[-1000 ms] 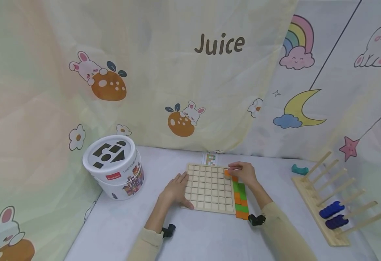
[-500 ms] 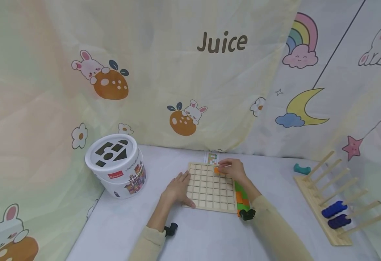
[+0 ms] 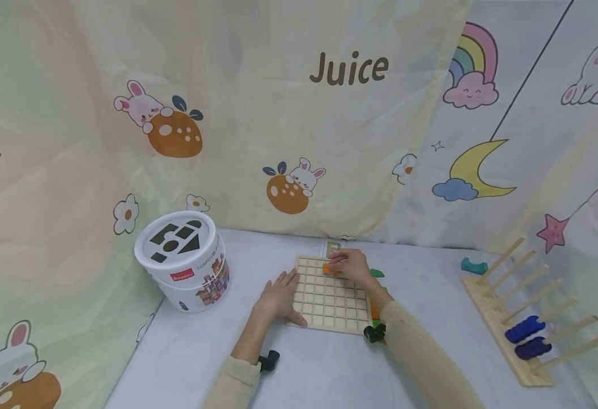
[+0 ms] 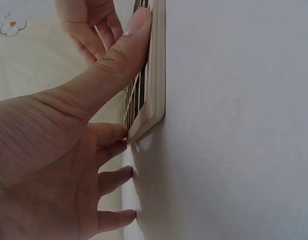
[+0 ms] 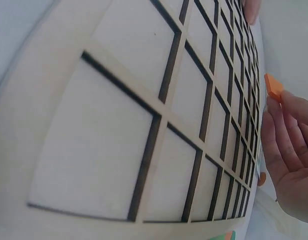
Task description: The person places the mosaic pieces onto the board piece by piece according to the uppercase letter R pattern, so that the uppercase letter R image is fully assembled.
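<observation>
A square wooden grid board [image 3: 324, 309] lies flat on the table. Along its left side rests my left hand [image 3: 278, 296], fingers spread; in the left wrist view the thumb [image 4: 111, 67] lies on the board's edge. My right hand [image 3: 351, 266] pinches a small orange tile [image 3: 326, 268] between thumb and fingertips, over the board's far rows. The right wrist view shows this orange tile [image 5: 274, 87] raised above the grid, tilted. Green and orange pieces [image 3: 377, 273] lie along the board's right side, partly hidden by the right arm.
A white lidded bucket [image 3: 181, 261] with shape holes stands at the left. At the right is a wooden peg rack [image 3: 509, 335] with blue and purple pieces, and a teal piece [image 3: 474, 266] near its far end. A printed card [image 3: 333, 246] lies behind the board.
My right hand has moved left with the orange tile, from the board's far right corner to above its far rows. My left hand has stayed on the board's left side.
</observation>
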The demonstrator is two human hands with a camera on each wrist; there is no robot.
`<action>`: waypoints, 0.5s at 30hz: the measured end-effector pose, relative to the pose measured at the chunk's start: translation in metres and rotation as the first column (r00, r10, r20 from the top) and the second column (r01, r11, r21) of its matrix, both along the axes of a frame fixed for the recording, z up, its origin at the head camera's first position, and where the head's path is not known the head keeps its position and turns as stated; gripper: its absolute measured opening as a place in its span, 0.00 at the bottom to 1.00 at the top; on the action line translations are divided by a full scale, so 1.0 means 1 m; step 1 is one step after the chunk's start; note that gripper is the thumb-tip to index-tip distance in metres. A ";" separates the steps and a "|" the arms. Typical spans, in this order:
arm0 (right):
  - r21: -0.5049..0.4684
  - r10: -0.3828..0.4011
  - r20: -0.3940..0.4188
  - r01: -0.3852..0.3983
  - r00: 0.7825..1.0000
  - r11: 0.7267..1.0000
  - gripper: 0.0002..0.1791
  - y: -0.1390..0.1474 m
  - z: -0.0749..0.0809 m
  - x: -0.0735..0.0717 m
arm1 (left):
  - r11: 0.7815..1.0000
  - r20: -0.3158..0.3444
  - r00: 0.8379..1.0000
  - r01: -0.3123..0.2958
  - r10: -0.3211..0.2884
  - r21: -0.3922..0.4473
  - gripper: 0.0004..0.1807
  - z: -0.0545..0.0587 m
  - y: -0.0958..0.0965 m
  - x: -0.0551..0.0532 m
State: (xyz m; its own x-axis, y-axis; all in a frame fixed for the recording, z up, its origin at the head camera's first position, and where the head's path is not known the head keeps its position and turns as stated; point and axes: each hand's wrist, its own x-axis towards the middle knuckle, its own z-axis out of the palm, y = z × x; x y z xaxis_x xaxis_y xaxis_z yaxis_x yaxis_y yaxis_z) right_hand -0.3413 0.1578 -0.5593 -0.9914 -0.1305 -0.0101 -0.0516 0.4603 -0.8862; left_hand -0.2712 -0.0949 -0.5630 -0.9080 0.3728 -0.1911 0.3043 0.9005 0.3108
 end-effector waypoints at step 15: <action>0.055 0.046 -0.007 -0.046 0.999 0.997 0.14 -0.020 -0.006 -0.007 | 1.000 0.008 1.000 0.007 -0.007 -0.013 0.77 0.000 -0.004 0.000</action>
